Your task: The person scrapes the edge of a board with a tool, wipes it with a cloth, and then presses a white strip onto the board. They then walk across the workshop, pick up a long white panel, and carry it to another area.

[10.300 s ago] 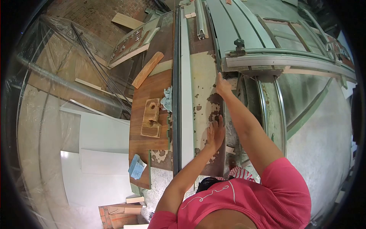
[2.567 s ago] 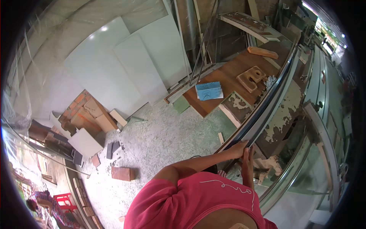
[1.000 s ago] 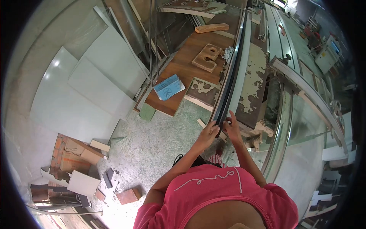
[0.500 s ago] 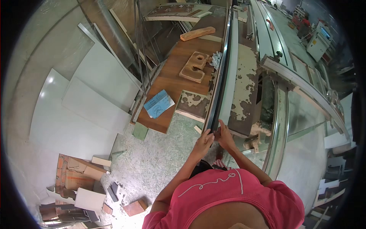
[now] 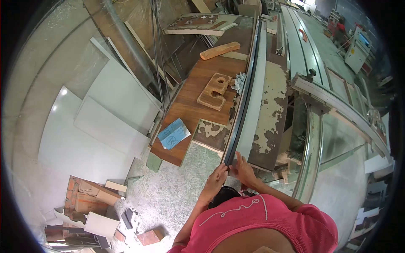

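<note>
A long, thin dark strip (image 5: 244,99) lies along the left edge of a white board (image 5: 256,92) on the worn green saw table (image 5: 270,109). My left hand (image 5: 218,177) pinches the near end of the strip. My right hand (image 5: 241,169) sits beside it, fingers on the same near end and the board's corner. Both hands are close together at the table's near edge.
A brown panel (image 5: 192,105) left of the strip carries a cut wooden block (image 5: 214,91), a plank (image 5: 220,50) and blue sandpaper sheets (image 5: 173,133). White boards (image 5: 97,122) lean at left. Bricks and offcuts (image 5: 95,198) litter the floor. The saw's sliding rail (image 5: 316,135) runs at right.
Both hands have stayed on the strip's near end and moved slightly lower in view; earlier they lay flat further up the table. The view has tilted a little.
</note>
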The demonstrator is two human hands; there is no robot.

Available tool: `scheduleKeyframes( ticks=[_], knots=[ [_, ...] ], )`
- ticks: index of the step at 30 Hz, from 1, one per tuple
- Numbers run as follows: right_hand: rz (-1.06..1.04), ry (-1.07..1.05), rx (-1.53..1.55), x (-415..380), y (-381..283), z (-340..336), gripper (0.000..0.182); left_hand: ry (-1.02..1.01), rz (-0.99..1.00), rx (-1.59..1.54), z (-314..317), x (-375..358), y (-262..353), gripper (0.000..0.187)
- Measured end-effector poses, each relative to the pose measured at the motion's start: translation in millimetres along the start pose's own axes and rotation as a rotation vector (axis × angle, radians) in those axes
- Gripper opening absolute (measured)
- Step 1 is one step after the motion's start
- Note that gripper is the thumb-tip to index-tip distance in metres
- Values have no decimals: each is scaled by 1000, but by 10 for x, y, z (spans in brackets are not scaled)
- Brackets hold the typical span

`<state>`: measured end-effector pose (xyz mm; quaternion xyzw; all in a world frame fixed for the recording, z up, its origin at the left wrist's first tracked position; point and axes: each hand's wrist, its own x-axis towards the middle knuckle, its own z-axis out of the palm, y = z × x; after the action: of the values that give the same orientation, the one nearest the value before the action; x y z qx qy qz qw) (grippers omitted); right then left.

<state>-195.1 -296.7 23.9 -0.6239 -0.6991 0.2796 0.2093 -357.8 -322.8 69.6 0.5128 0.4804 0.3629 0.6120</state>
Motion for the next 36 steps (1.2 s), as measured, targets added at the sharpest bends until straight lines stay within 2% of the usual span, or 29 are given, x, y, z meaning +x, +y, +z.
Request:
scheduleKeyframes(
  ticks=[5, 7, 9, 11, 14, 15, 17, 19, 20, 22, 23, 24, 26, 28, 29, 30, 31, 32, 33, 34, 36],
  knots=[
    [-55, -54, 52, 77, 172, -139, 63, 60, 18, 55, 164, 136, -62, 46],
    [-2, -344, 203, 252, 276, -366, 56, 91, 21, 131, 214, 183, -42, 45],
    [0, -417, 321, 499, 244, -745, 45, 145, 29, 224, 256, 229, -28, 45],
    [-157, -112, 244, 821, 447, -840, 38, 149, 11, 222, 292, 261, -94, 45],
    [-224, 88, 159, 1553, 678, -978, 40, 175, 38, 226, 383, 299, -139, 44],
    [-207, 118, 145, 1789, 681, -1037, 41, 185, 65, 316, 395, 305, -170, 43],
    [-231, 352, -27, 2201, 673, -1044, 43, 192, 90, 411, 430, 313, -165, 41],
    [-303, 461, -95, 2676, 790, -924, 44, 205, 92, 605, 480, 286, -78, 39],
    [-304, 458, -90, 2783, 763, -928, 44, 207, 88, 608, 492, 276, -53, 39],
    [-211, 474, -270, 2960, 704, -917, 45, 213, 16, 566, 500, 252, -28, 40],
    [-132, 317, -263, 3054, 690, -948, 48, 222, 11, 566, 488, 244, -64, 40],
    [-142, 308, -261, 3124, 690, -935, 48, 232, 22, 525, 475, 237, -103, 41],
    [-23, 224, -440, 3218, 697, -884, 48, 267, 22, 476, 474, 222, -163, 41],
    [-20, 377, -561, 3459, 917, -634, 51, 278, -13, 440, 471, 173, -138, 41],
    [-31, 334, -397, 3625, 1096, -560, 52, 367, -34, 416, 455, 155, -123, 41],
    [-173, 203, -532, 3508, 945, -781, 49, 336, 18, 457, 452, 152, -126, 41],
    [-246, 289, -576, 3578, 1008, -786, 37, 309, 65, 501, 437, 133, -131, 41],
    [-353, 494, -342, 3728, 1192, -738, 34, 417, 46, 480, 414, 109, -126, 41],
    [-447, 542, -173, 3819, 1305, -759, 39, 358, 42, 470, 389, 99, -116, 41],
    [-457, 457, -3, 3776, 1315, -824, 43, 286, 42, 460, 368, 76, -119, 42],
    [-330, 375, 232, 3456, 1211, -981, 46, 348, 67, 363, 348, 58, -156, 43]
  ],
)
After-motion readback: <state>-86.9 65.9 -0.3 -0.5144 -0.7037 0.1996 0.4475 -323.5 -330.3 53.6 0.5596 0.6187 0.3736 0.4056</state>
